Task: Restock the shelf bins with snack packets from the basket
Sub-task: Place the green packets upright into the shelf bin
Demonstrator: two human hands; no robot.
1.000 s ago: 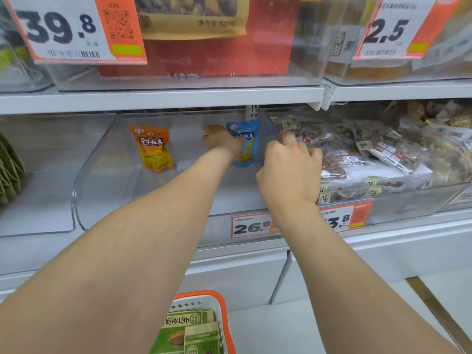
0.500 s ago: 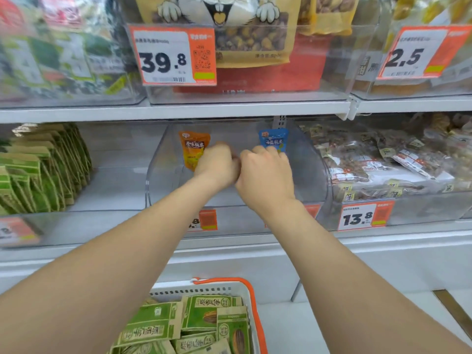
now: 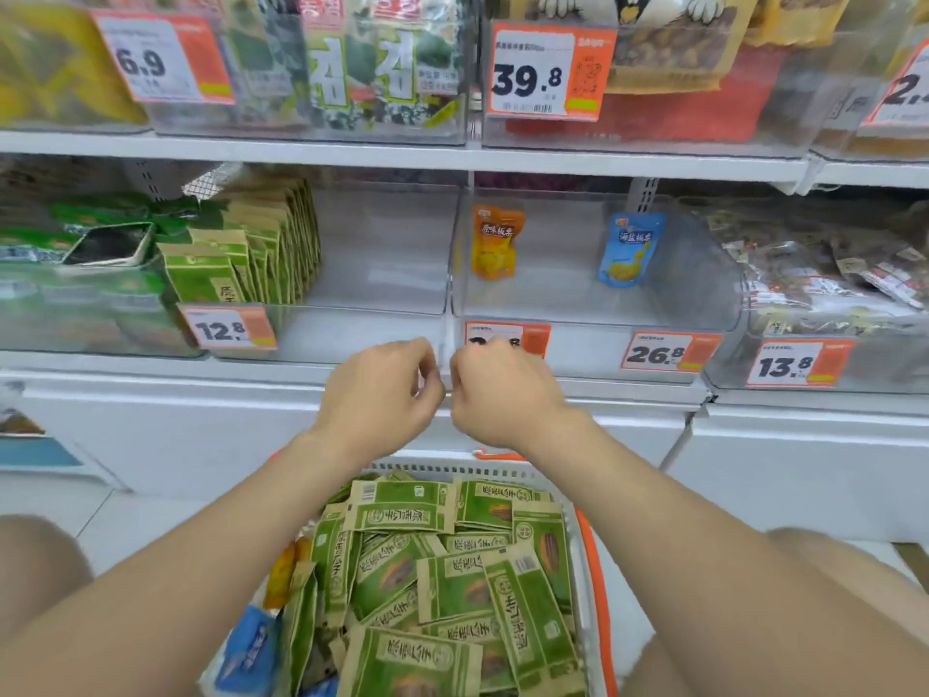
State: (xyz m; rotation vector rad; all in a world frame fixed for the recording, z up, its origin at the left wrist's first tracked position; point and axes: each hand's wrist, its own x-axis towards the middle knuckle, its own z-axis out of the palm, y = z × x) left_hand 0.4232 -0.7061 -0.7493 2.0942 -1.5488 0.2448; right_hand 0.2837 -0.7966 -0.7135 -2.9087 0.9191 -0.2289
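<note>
A white basket with an orange rim (image 3: 599, 576) sits low in front of me, piled with several green snack packets (image 3: 452, 576); a blue packet (image 3: 250, 641) and an orange one (image 3: 281, 570) show at its left edge. My left hand (image 3: 382, 392) and my right hand (image 3: 502, 394) hover side by side above the basket, in front of the shelf edge, fingers loosely curled and holding nothing. Behind them a clear bin (image 3: 719, 279) holds one orange packet (image 3: 495, 241) and one blue packet (image 3: 631, 250), both upright against the back.
The bin to the left holds a row of upright green packets (image 3: 251, 244) with bare floor on its right half. A bin of mixed clear-wrapped snacks (image 3: 829, 274) stands at the right. Orange price tags (image 3: 671, 350) line the bin fronts. Fuller bins fill the shelf above.
Both hands have pulled back out of the clear bin and dropped to the shelf edge. The view has shifted left and down, so more of the basket shows.
</note>
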